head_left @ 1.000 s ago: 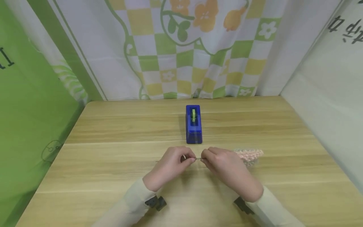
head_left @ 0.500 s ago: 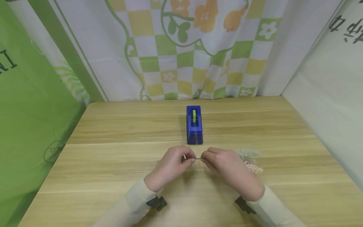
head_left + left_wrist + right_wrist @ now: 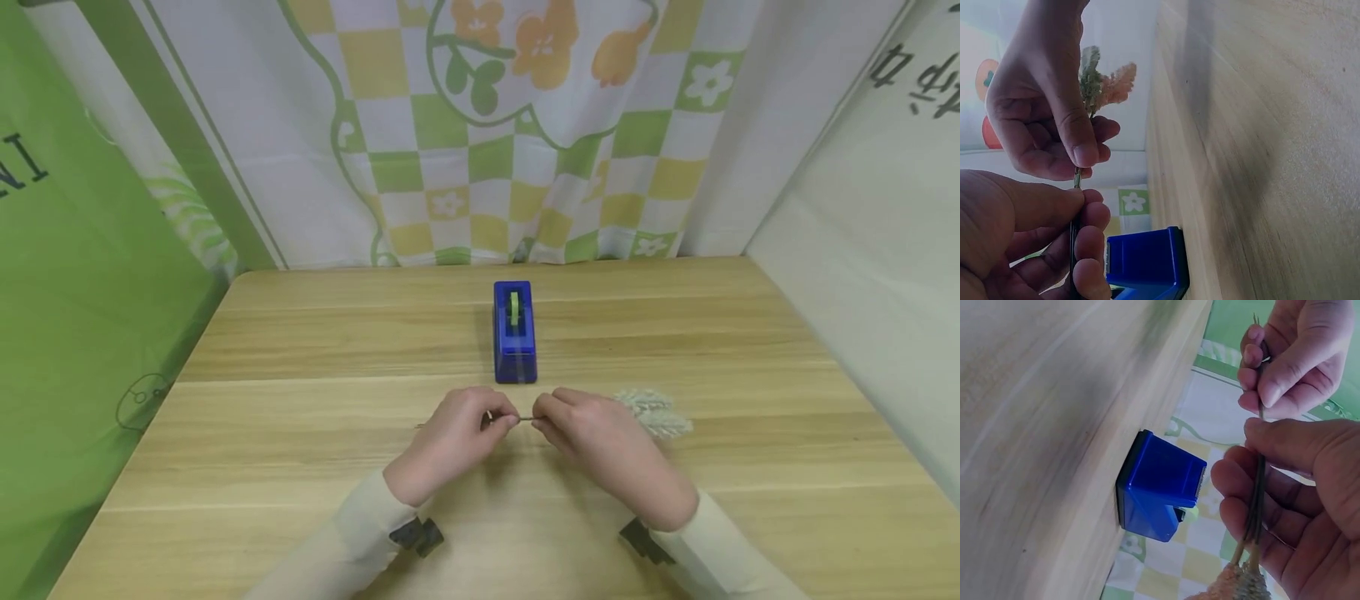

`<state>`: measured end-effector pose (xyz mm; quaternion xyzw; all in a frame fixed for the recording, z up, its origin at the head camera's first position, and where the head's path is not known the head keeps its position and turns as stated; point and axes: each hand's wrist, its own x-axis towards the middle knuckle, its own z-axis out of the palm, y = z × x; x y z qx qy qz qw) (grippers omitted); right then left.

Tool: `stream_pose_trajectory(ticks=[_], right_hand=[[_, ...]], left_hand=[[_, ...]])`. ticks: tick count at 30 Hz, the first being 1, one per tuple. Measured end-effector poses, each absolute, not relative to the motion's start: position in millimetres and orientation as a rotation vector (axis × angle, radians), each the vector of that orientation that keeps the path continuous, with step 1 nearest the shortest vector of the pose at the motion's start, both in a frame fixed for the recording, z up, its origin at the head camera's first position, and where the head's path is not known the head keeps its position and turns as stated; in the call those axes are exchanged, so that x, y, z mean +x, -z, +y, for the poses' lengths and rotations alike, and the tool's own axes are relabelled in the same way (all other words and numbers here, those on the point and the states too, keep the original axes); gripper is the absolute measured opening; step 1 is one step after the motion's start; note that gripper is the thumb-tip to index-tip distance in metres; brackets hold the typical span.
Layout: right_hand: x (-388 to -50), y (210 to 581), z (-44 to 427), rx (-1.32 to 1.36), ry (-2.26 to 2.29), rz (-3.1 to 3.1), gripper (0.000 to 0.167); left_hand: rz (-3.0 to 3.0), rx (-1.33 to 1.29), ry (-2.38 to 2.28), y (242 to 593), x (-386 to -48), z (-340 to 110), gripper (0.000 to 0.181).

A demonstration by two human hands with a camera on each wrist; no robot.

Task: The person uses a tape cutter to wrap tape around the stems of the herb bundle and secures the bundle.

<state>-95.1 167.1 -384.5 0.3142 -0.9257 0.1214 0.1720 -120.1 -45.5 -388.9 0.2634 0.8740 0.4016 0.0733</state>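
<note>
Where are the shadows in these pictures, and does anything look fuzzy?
Head view: soft shadows below the bare left hand and bare right hand on the pale brown wooden table; the fluffy pale-green sprigs look a bit fuzzy. Left wrist view: a broad, soft-edged shadow across the table. Right wrist view: smudgy dark patches on the table.

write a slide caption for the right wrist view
Left hand and right hand hold the stems of pink and green flowers, near a blue tape dispenser on a wooden table.

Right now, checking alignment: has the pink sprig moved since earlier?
Yes: in the head view, the pink sprig swung toward the table's near side, then became hidden.
</note>
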Motion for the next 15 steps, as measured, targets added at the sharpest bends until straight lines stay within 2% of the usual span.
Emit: stream_pose_trajectory(ticks=[9,15], right_hand=[[-95.3,382.0,166.6,0.882,-0.339,-2.656,0.005],[-96.8,383.1,166.8,0.875,-0.334,-2.648,0.006]], left_hand=[[2.654,0.772,-1.213,390.3,-120.5,-45.0,0.01],[2.648,0.756,-1.19,388.5,-120.3,-45.5,0.015]])
